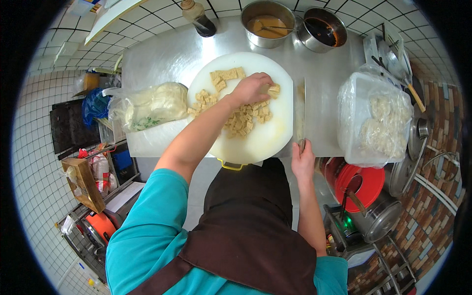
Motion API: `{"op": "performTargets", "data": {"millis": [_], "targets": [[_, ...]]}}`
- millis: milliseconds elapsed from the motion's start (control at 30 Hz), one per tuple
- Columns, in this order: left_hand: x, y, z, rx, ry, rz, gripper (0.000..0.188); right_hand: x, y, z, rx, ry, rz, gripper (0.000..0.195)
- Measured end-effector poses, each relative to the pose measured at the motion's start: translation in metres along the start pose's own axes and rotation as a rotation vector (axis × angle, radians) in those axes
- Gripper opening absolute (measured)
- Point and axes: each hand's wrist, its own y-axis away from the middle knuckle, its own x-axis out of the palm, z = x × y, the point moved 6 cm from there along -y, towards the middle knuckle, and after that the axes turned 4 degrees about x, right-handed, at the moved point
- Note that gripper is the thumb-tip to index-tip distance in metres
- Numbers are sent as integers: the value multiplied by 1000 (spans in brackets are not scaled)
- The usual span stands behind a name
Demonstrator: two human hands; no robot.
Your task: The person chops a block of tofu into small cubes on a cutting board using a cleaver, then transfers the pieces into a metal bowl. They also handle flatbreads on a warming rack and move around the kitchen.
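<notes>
On a round white cutting board (pixel 271 142) lie small cubes of what looks like spongy tofu (pixel 241 120), with uncut strips (pixel 226 73) near its far side. My left hand (pixel 252 88) reaches over the board, its fingers at a tofu piece (pixel 274 90) on the right; whether they grip it cannot be told. My right hand (pixel 303 158) is closed on the handle of a knife or cleaver (pixel 301 110), whose long blade points away from me, just right of the board's edge.
A bag of pale dough-like food (pixel 155 105) lies left of the board. A plastic-wrapped white tub (pixel 348 118) stands right. Behind are a sauce bottle (pixel 201 22), a steel pot of brown liquid (pixel 269 40) and a pot of dark sauce (pixel 317 44). Below right is a red bucket (pixel 372 180).
</notes>
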Motion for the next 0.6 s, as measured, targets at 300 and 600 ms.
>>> {"op": "performTargets", "data": {"millis": [300, 600], "targets": [[16, -7, -7, -129, -20, -145, 36, 9, -2, 27, -7, 132, 32, 40], [9, 3, 4, -91, 113, -129, 29, 37, -11, 57, -43, 116, 90, 37]]}}
